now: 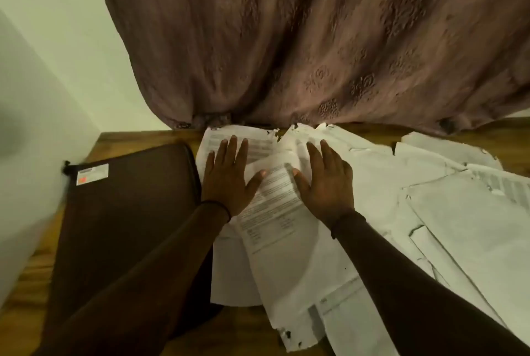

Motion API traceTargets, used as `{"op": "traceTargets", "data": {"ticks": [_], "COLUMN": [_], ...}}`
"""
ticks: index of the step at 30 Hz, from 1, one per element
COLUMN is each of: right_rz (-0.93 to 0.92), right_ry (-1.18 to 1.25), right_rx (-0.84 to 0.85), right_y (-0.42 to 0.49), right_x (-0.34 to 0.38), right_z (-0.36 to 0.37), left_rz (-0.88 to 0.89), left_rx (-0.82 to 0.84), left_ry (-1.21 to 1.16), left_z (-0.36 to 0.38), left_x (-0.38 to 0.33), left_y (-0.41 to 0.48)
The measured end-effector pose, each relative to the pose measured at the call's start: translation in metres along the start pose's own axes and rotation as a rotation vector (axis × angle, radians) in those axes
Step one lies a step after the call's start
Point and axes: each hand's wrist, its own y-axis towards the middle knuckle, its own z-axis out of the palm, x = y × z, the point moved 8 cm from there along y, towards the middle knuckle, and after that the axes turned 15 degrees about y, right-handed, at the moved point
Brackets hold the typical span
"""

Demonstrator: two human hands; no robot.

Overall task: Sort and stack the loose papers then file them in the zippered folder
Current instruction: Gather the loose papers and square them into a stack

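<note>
Loose white printed papers point(387, 212) lie spread over the brown wooden table point(137, 137), mostly to the right of the hands. The left hand point(226, 175) and right hand point(324, 180) press flat on them, fingers straight, a little apart, with one tilted sheet point(272, 203) between. The dark brown zippered folder point(129, 212) lies just left of the left hand, which is the nearer one.

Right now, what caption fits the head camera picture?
Sorting time: left hand and right hand press loose papers beside a dark folder.

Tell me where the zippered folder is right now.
In the head view the dark zippered folder lies on the wooden table at the left, between the wall and the loose papers.
</note>
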Motion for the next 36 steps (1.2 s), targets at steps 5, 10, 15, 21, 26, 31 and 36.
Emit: {"op": "traceTargets", "data": {"ticks": [5, 10, 15, 21, 26, 31, 36], "right_rz": [-0.008, -0.035, -0.084, -0.060, -0.031, -0.018, -0.015], "right_ry": [-0.036, -0.033, -0.062, -0.007, 0.034, 0.121, 0.245], "right_rx": [0.037, 0.119, 0.081, 0.025, 0.032, 0.053, 0.010], "right_y": [0.001, -0.001, 0.002, 0.013, 0.016, 0.014, 0.012], "right_x": [-0.009, -0.009, -0.012, -0.011, -0.014, -0.011, -0.011], "right_z": [0.011, 0.027, 0.043, 0.047, 0.048, 0.044, 0.038], "left_rz": [0.025, 0.030, 0.043, 0.059, 0.099, 0.083, 0.017], "left_rx": [0.110, 0.126, 0.083, 0.030, 0.017, 0.039, 0.040], "left_ry": [0.042, 0.021, 0.039, 0.029, 0.003, -0.029, 0.015], "left_z": [0.026, 0.041, 0.052, 0.045, 0.042, 0.044, 0.044], "left_x": [-0.005, -0.008, -0.011, -0.011, -0.009, 0.000, 0.001], "left_y": [0.001, 0.002, 0.006, 0.010, 0.009, 0.007, 0.007]}}
